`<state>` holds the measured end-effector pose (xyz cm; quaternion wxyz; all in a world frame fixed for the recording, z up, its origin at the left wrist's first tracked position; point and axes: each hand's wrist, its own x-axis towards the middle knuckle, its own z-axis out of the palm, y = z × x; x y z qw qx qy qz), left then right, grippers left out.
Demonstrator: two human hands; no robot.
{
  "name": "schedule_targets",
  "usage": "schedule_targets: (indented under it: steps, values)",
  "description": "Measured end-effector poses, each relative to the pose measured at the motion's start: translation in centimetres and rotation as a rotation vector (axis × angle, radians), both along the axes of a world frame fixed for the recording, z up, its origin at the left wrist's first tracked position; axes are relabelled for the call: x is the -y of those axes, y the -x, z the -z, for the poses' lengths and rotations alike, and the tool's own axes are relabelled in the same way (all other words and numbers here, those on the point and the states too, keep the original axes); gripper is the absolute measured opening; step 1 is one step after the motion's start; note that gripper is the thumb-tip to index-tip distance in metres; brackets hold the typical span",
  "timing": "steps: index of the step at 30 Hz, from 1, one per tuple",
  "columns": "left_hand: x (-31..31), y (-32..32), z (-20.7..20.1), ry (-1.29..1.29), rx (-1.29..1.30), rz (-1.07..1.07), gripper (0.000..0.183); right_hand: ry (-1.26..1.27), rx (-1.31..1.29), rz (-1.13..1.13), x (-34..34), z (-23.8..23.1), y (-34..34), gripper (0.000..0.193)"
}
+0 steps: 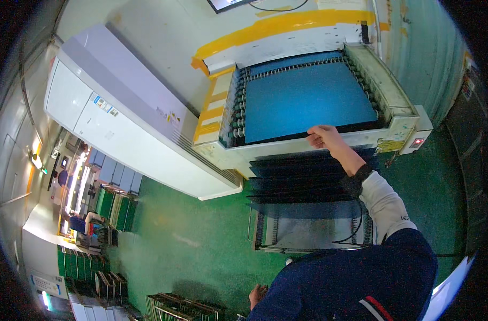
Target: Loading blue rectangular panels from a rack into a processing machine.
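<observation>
The right hand (325, 137) is extended to the far side of the scene, where the near edge of a large blue panel (308, 99) is pinched between the thumb and the curled fingers (314, 132); the grip is closed on the panel edge, with only the thin sheet held between them. The panel is laid flat on the roller bed of a cream-coloured conveyor machine (399, 115), with rows of small rollers seen along its left and far sides. Directly near of the machine outlet, a dark slotted rack (303, 176) is positioned, with a wire-framed section below it. The left hand (257, 294) is seen low at the near edge, beside the person's dark blue jacket, above the green floor (201, 235); nothing is held in it, but how far its fingers are curled cannot be told. A long white cabinet (120, 117) is located to the left of the machine.
</observation>
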<state>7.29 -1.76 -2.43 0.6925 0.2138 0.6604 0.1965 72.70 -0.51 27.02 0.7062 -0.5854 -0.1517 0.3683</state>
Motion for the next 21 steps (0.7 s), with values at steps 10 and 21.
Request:
schedule_targets:
  steps: [10, 21]
  values:
    - [0.3, -1.2, -4.8, -0.865, -0.872, 1.395, 0.033, 0.246, 0.265, -0.464, 1.1, 1.2, 7.2, 0.025]
    - [-0.9, -1.8, -4.0, -0.2, -0.187, 0.526, 0.028, 0.422, 0.839, -0.626, 5.8, 2.4, 13.9, 0.021]
